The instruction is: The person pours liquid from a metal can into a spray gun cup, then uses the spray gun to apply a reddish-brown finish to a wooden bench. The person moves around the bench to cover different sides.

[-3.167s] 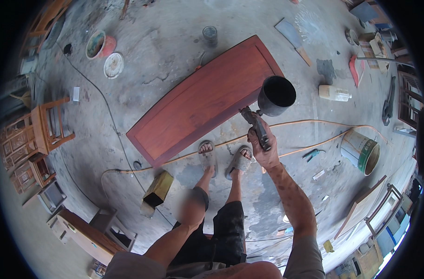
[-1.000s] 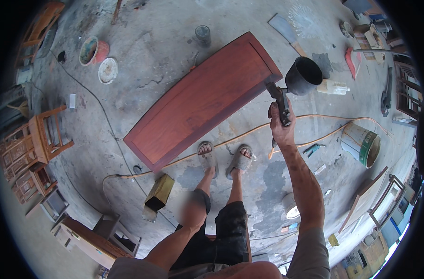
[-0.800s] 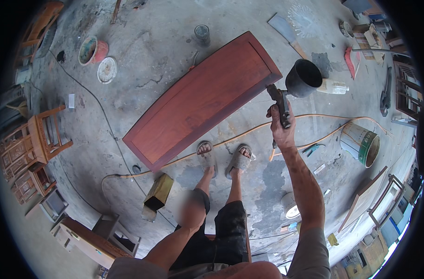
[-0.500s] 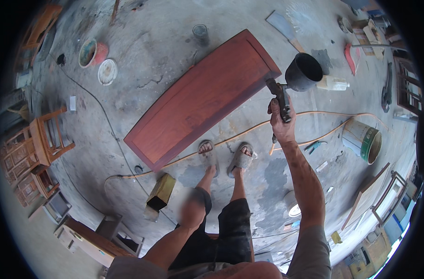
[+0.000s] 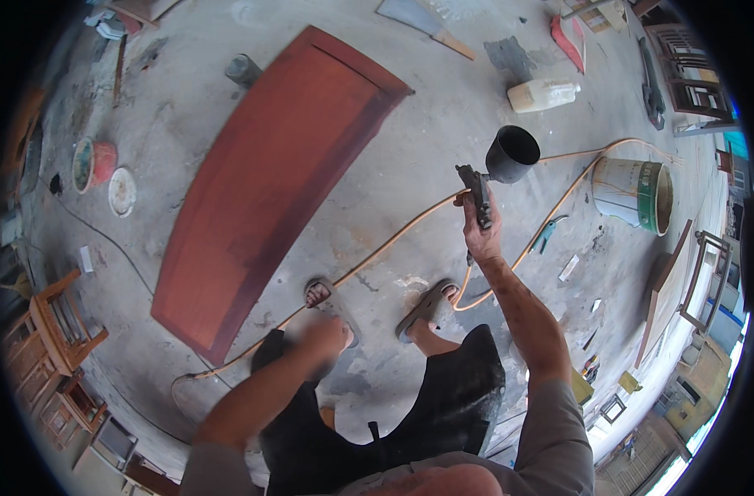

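curved red-brown wooden panel (image 5: pixel 269 190) looks coloured throughout, remainder unclear; right of it, right hand (image 5: pixel 484 230) clasps black cupped spray gun (image 5: pixel 474 188); left hand (image 5: pixel 325 336) blurred, grip untellable

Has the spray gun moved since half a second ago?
Yes, the spray gun moved back from the plastic bottle; its black cup overlapped the bottle before, now they show apart.

There's room to pass between the red panel (image 5: pixel 265 190) and spray gun (image 5: pixel 478 202); an orange hose (image 5: pixel 401 230) crosses the floor (image 5: pixel 426 140) there
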The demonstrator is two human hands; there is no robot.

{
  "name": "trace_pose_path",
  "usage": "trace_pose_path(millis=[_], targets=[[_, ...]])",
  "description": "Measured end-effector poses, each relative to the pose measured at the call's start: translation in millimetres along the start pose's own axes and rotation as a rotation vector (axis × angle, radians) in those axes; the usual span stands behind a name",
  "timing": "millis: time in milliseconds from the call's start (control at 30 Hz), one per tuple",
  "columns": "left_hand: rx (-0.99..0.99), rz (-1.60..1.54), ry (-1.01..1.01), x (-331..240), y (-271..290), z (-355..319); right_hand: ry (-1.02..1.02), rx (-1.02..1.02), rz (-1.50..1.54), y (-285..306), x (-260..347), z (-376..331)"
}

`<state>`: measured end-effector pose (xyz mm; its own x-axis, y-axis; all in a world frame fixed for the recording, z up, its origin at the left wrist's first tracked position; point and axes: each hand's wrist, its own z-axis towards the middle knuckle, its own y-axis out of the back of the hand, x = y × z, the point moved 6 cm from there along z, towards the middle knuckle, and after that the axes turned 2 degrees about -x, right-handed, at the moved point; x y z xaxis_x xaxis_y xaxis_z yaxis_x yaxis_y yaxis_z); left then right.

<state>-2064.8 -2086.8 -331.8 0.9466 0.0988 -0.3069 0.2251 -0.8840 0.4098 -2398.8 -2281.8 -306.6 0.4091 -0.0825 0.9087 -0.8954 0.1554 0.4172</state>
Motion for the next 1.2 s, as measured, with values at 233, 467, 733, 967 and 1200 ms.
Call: trace_pose_path(millis=[233, 467, 733, 967, 1200], targets=[[-0.059, 0.129, -0.32, -66.9, 19.2, 145.3, -0.071, -0.063, 0.069, -17.7, -151.2, -16.9], [-0.319, -0.021, -0.542, -111.9, -28.0, 301.6, -0.1, 0.057, 0.147, -35.5, -202.5, -24.4], [-0.392, -0.079, -0.538, -156.5, 0.8, 294.6, -0.086, 0.124, 0.095, -35.8, -223.8, -17.6], [-0.461, -0.315, -0.572, -144.8, 8.2, 291.4, -0.117, 0.081, 0.166, -57.3, -231.8, -11.7], [-0.557, -0.496, -0.556, -151.8, 43.3, 315.3, -0.174, 0.109, 0.117, -51.7, -231.7, -7.5]])
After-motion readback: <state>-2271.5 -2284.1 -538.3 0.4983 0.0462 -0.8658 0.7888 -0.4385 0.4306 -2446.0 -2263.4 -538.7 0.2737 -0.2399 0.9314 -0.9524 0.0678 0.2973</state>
